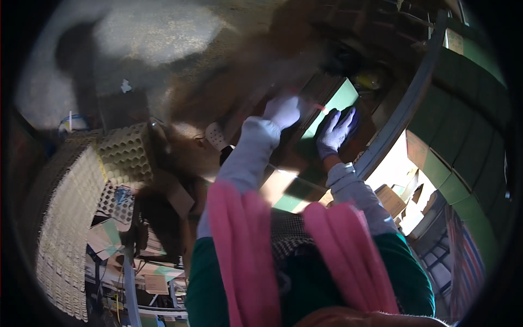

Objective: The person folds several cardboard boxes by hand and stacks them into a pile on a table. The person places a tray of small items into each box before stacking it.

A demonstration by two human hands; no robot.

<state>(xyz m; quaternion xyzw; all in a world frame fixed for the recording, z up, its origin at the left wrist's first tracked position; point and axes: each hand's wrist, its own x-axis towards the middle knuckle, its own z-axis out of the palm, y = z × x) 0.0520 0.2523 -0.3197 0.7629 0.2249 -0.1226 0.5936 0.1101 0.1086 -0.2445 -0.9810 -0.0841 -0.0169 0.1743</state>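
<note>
My left hand (pixel 283 111), in a pale glove, is closed in a fist and blurred by motion. What it holds, if anything, I cannot make out; a faint red streak shows close by. Just right of it lies a long box-like stack of cardboard with a pale green top (pixel 340 98). My right hand (pixel 336 131), also gloved, has its fingers stretched out along the right edge of that green surface. Whether it presses on the cardboard or only hovers, I cannot tell. A small red mark (pixel 321 109) shows on the green surface between the hands.
Tall stacks of moulded egg trays (pixel 71 207) stand at the left. A grey metal rail (pixel 400 103) curves along the right, with green cartons (pixel 463 120) beyond it. A white perforated shoe (pixel 216 136) shows below my left arm. Cardboard pieces (pixel 103 237) lie lower left.
</note>
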